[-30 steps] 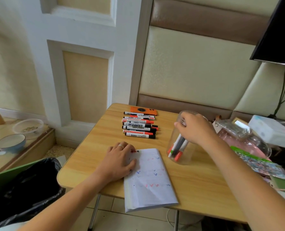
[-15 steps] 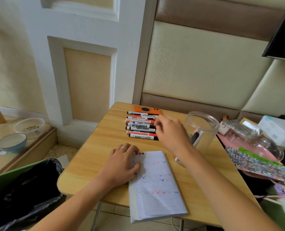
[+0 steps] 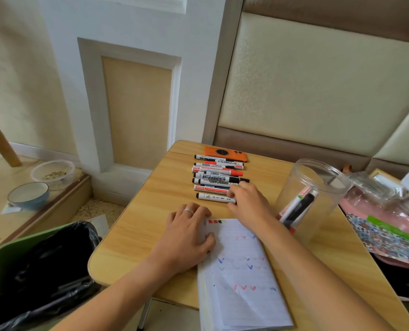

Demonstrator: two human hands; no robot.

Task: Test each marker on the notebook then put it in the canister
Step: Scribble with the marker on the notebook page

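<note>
While the right hand (image 3: 247, 203) hides the nearest marker's (image 3: 214, 197) cap end, fingers pinching it, the left hand (image 3: 186, 237) lies flat on the notebook (image 3: 241, 283).

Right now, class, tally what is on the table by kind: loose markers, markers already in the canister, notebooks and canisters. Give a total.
Loose markers on the table: 7
Stored markers in the canister: 3 visible
Notebook: 1
Canister: 1
Total: 12
</note>
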